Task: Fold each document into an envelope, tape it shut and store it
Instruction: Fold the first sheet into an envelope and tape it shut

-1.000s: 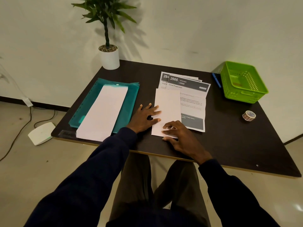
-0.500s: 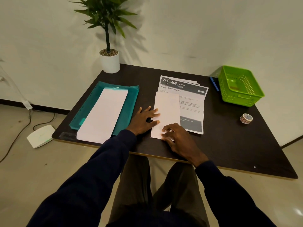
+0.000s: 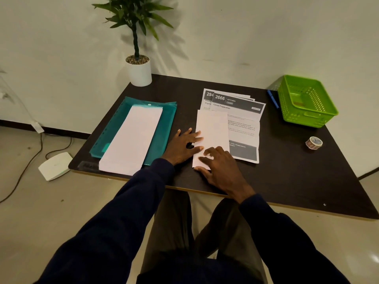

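Dark table (image 3: pixel 287 171) — teal folder (image 3: pixel 168 119) at left under a stack of envelopes (image 3: pixel 133 138). Document (image 3: pixel 213 128) at centre, left part folded over. Left hand (image 3: pixel 180 147) flat, fingers spread, tips on the fold's edge. Right hand (image 3: pixel 221 171) arched, fingertips pressing its near end, gripping nothing. Tape roll (image 3: pixel 313 142) well right.

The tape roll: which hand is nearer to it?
Right. The right hand presses on the folded document, with bare table between it and the tape roll. The left hand lies farther, at that document's left edge.
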